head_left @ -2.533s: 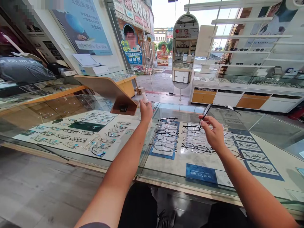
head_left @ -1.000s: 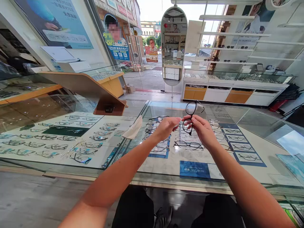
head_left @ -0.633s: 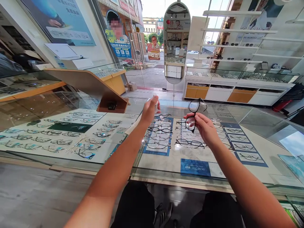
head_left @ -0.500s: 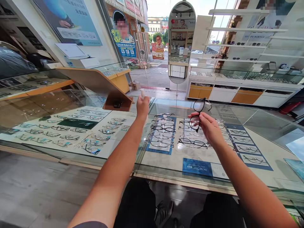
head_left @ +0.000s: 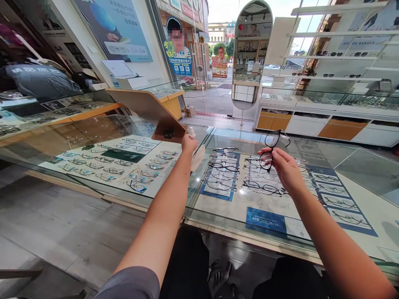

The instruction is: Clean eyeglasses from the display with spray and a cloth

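My left hand (head_left: 188, 143) is closed around a pale, thin cloth or tissue (head_left: 198, 158). One end pokes up above the fingers and the rest hangs below, over the glass counter. Raised above the counter, my right hand (head_left: 287, 165) grips a pair of black-framed eyeglasses (head_left: 272, 139). They are held on end, one lens above the other, with the fingers at the lower lens. Under the glass lie rows of eyeglasses (head_left: 262, 188), some on blue-and-white boards.
A tilted wood-framed mirror or stand (head_left: 146, 109) rests on the counter beyond my left hand. An upright oval mirror (head_left: 253, 54) stands across the floor. Display shelves (head_left: 330, 57) with sunglasses are at the right. A blue-and-white card (head_left: 265, 221) lies inside the case.
The view has swung slightly left. More of the cloth now hangs below my left hand, which has come a little lower. My right hand keeps the eyeglasses in much the same pose.
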{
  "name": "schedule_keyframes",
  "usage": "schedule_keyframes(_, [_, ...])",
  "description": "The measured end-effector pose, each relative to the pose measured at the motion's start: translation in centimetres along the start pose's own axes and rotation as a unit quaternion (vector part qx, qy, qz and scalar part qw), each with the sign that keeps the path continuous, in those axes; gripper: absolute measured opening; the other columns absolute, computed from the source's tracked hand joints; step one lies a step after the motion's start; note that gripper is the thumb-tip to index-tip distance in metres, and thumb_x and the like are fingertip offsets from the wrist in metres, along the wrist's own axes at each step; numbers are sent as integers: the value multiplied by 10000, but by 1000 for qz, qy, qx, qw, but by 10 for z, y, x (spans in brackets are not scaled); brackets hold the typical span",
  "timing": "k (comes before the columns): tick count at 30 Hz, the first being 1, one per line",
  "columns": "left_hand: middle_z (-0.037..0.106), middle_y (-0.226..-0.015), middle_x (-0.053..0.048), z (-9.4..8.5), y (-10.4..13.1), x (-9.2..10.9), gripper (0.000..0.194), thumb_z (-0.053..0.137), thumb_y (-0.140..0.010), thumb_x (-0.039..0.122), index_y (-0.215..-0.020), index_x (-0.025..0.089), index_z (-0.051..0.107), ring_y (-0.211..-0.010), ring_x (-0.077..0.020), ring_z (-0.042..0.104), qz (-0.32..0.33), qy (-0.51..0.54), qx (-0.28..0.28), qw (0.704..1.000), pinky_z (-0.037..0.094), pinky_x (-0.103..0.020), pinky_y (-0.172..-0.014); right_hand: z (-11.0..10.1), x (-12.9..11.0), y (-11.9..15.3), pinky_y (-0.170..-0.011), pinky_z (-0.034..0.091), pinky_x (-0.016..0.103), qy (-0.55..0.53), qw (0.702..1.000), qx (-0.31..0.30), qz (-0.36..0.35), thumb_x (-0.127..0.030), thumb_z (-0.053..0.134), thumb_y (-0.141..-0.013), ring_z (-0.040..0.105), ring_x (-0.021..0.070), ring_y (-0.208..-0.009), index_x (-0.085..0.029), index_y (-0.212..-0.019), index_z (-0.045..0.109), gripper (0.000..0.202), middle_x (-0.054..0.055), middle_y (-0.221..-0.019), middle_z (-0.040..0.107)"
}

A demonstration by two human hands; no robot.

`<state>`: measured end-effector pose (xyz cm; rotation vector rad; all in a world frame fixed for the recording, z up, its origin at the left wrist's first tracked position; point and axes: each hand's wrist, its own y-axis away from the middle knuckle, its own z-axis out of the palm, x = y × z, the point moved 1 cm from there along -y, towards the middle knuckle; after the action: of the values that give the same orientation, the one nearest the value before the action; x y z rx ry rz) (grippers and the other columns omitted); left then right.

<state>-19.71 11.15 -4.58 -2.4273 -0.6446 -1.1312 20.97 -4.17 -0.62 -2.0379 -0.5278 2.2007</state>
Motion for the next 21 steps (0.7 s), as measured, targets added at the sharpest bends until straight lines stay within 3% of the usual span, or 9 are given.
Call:
schedule_keyframes(5, [751,-1153,-155,-1,-1,0,334,840,-732,120,-976,190,623,-1104,-323,713,-33,18,-2,999,544,-385,-896,1,-2,1,-840,527,358,-3,1000,-4,1,-491,655,-1032,692,227,-1021,-275,-1155,807,291,65,-1246,804])
schedule_keyframes(10, [671,-1377,-198,-13,12,21,582,747,-756,32,-1281,184,549,-1259,-323,670,-24,40,55,997,543,-419,-1042,0,-1,1,-860,530,357,0,1000,-6,1,-487,654,-1034,696,233,-1060,-273,-1156,806,290,63,-1249,802])
schedule_keyframes(13, [504,-1575,-192,-31,35,47,693,706,-793,40,-1419,185,448,-1480,-274,508,50,52,154,985,401,-373,-1245,1,-2,2,-867,532,361,-4,1000,-1,-2,-490,665,-1027,697,234,-1061,-277,-1165,804,290,60,-1254,798])
schedule_keyframes(15, [510,-1536,-192,-44,54,65,643,697,-814,77,-1403,176,460,-1450,-293,524,155,80,259,950,385,-390,-1263,2,-2,2,-879,532,365,-7,1000,0,0,-495,672,-1024,694,235,-1067,-282,-1166,804,288,57,-1256,796])
schedule_keyframes(16, [557,-1472,-178,-49,62,72,582,679,-847,105,-1387,180,476,-1392,-298,566,188,89,269,940,415,-402,-1238,2,-3,3,-886,533,368,-7,1000,-1,1,-497,675,-1023,693,237,-1073,-284,-1163,804,286,56,-1255,796])
schedule_keyframes(18, [672,-1236,-136,-52,72,80,398,648,-906,166,-1292,194,555,-1214,-303,662,220,61,190,955,497,-420,-1132,2,-4,3,-895,537,376,-5,1000,-1,3,-503,673,-1024,695,243,-1086,-285,-1162,800,288,58,-1257,795])
schedule_keyframes(21, [727,-1075,-152,-41,71,75,249,745,-856,244,-1083,205,648,-1152,-375,704,152,-96,-14,984,525,-485,-1056,2,-4,3,-902,550,389,6,1000,-1,1,-513,663,-1026,703,258,-1111,-281,-1168,792,301,67,-1260,795])
